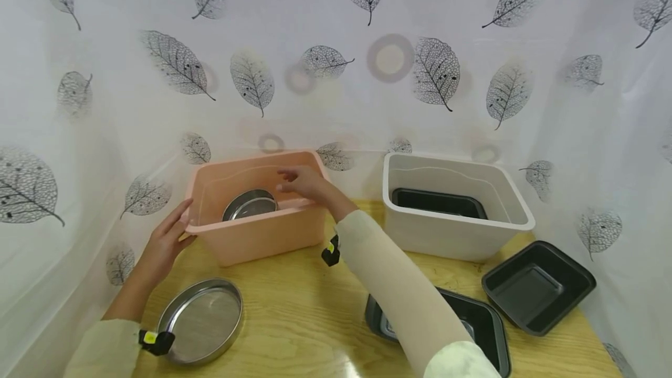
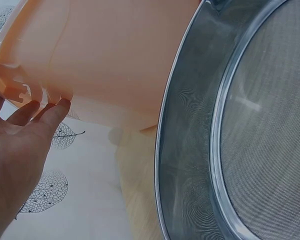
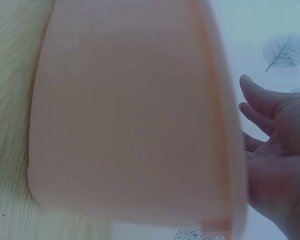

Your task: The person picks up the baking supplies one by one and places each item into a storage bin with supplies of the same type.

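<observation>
While the left hand (image 1: 164, 244) rests extended fingers against the left end of the pink bin (image 1: 268, 244), a round metal item (image 1: 249, 205), no long axis, lies inside, left of and below the nearer right hand (image 1: 305, 182), fingers loosely spread, pinching nothing.

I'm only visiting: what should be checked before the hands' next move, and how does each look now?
1. Left hand at the rim of the pink bin: ok.
2. Right hand empty: ok.
3. Round metal item in that bin lying flat: cannot tell, its near edge is hidden.
4. Mesh sieve in a bin: not ok, it's on the table.
5. Near dark pan fully visible: not ok, right sleeve crosses it.
</observation>
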The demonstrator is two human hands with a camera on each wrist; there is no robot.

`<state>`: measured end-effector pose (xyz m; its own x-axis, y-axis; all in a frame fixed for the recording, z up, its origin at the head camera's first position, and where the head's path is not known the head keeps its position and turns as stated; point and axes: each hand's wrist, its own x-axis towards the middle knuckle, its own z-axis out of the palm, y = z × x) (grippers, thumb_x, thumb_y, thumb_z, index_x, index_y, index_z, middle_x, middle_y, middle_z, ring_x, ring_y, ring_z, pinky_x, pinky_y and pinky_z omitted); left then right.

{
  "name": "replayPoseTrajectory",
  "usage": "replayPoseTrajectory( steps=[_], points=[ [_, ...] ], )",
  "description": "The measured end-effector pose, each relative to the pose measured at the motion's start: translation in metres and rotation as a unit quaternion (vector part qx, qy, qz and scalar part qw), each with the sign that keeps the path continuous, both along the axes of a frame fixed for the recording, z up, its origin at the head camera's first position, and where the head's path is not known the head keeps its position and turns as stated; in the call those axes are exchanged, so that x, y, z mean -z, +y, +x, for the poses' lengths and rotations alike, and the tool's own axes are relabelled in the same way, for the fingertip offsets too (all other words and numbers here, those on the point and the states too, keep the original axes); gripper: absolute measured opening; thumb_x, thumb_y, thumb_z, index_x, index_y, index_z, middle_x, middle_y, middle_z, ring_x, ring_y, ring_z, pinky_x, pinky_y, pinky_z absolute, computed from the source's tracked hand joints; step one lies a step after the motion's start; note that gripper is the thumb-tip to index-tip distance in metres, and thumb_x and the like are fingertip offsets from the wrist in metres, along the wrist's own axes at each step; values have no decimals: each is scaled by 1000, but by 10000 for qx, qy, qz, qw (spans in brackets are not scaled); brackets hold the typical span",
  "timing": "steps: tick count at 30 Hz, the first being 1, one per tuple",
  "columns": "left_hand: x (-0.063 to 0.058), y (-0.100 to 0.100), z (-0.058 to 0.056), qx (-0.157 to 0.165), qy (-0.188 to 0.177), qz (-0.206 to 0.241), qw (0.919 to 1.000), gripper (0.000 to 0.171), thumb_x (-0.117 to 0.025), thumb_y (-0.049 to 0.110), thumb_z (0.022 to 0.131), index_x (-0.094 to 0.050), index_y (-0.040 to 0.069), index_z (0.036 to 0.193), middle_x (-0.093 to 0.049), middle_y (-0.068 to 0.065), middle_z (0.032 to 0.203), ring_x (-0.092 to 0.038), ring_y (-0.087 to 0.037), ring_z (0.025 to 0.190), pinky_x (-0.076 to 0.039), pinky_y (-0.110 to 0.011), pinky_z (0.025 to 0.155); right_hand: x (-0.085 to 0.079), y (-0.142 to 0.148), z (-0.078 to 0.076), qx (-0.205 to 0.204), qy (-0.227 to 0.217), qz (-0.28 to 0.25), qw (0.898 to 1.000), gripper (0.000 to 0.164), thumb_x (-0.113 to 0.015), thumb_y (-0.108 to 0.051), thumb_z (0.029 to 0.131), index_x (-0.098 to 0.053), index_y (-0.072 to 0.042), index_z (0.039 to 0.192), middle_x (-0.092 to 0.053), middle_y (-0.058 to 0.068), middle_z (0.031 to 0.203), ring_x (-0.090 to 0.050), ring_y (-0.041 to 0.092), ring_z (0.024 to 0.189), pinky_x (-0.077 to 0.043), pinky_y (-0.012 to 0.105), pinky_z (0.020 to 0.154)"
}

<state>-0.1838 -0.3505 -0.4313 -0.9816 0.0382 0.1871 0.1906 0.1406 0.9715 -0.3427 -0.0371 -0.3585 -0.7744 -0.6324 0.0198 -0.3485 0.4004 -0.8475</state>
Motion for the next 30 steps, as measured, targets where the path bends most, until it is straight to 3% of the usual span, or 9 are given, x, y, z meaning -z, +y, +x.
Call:
replayPoseTrajectory(
  steps=[4,12,19,26,30],
  points=[
    [2,1,0,-7,2,4,10000,59,-38,34,110,-17,19,163,0,-29,166,-31,-22,146,-47,-8,93,-8,7,13,-199,-169,-382,9989,57,-65,-17,99,-46,-10,152,-50,16,151,-47,32,140,-47,40,111],
    [3,1,0,-5,45,175,9998,57,-38,30,111,-18,18,163,-6,-27,165,-45,3,126,-49,-8,92,-20,15,46,-414,-331,-962,9940,57,-69,-15,96,-49,-11,150,-55,16,146,-52,31,137,-50,33,107],
    [-1,2,0,-40,-10,71,10000,58,-38,33,110,-18,20,163,-7,-24,167,-43,-2,131,-48,-7,92,-19,19,77,-523,-478,-985,9926,57,-71,-21,95,-51,-16,149,-58,8,143,-53,28,136,-52,27,102],
    [0,0,-2,-26,-61,-149,9999,58,-37,34,110,-17,22,163,-1,-22,168,-31,-26,147,-47,-6,91,-2,23,106,-642,-474,-1291,9884,53,-71,-20,96,-55,-16,146,-60,4,141,-56,20,132,-50,23,102],
    [1,1,-1,-13,-61,2,10000,58,-37,33,110,-17,22,163,-1,-22,168,-37,-13,140,-47,-6,91,10,25,119,-650,-629,-1416,9858,54,-71,-19,96,-54,-14,147,-58,9,144,-55,20,133,-50,22,102]
  ],
)
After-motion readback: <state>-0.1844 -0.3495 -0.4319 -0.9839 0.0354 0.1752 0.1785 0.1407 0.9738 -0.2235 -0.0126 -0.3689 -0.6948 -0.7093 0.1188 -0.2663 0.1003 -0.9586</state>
